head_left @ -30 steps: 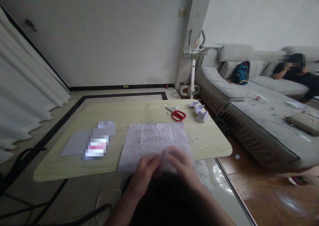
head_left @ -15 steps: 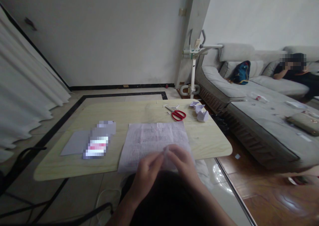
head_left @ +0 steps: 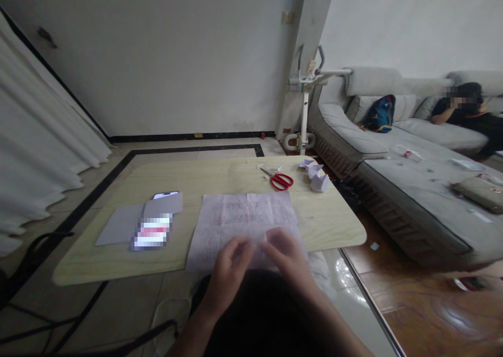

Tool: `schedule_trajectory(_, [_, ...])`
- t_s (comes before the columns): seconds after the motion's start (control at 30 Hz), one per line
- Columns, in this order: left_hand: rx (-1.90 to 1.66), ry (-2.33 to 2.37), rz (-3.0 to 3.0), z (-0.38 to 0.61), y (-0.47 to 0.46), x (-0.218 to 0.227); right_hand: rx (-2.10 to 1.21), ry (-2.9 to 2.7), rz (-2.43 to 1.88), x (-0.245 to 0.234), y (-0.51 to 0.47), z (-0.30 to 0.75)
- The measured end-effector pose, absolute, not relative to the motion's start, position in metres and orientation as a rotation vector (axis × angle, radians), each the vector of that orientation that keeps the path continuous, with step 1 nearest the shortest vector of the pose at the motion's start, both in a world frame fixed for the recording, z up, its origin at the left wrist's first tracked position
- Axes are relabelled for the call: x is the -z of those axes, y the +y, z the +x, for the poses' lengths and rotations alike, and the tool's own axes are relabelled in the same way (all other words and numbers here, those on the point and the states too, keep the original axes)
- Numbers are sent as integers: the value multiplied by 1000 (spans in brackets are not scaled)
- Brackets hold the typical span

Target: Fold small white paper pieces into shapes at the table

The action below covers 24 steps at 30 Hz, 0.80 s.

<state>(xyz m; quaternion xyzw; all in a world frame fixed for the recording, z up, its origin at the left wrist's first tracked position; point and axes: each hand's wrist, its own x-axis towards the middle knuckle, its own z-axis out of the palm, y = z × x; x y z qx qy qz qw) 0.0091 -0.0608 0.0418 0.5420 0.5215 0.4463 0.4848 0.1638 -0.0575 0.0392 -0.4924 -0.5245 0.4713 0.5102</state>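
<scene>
A large wrinkled sheet of printed paper (head_left: 239,215) lies on the table in front of me. Over its near edge, my left hand (head_left: 231,262) is curled with thumb and fingers drawn together, the tips smeared by motion. Facing it, my right hand (head_left: 286,252) is closed in a pinch. Between the fingertips shows a small pale scrap of paper (head_left: 259,246), blurred; its shape is unclear. Red-handled scissors (head_left: 281,180) rest beyond the sheet, blades partly apart, beside small paper scraps (head_left: 277,169). Several folded paper pieces (head_left: 316,176) stand at the table's far right.
The light wooden table (head_left: 188,176) has rounded corners. On its left lie a lit phone (head_left: 152,232), pale sheets (head_left: 120,225) and another device under paper. A grey sofa (head_left: 424,189) with a backpack (head_left: 380,114) and a seated person (head_left: 467,108) is at right.
My hands have moved slightly apart; the fingertips that met around the pale scrap now have a gap between them. The sheet, scissors and folded pieces stay where they were.
</scene>
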Motion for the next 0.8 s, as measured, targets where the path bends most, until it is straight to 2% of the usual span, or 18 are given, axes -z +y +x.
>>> schedule_trajectory(0.43, [-894,1128,1244,9,-60,-46,-1235,-1215,-1172,-45,-59,163])
schedule_trajectory(0.8, [-877,1123,1319,9,-63,-48,-1290,-1362,-1219,-49,-56,172])
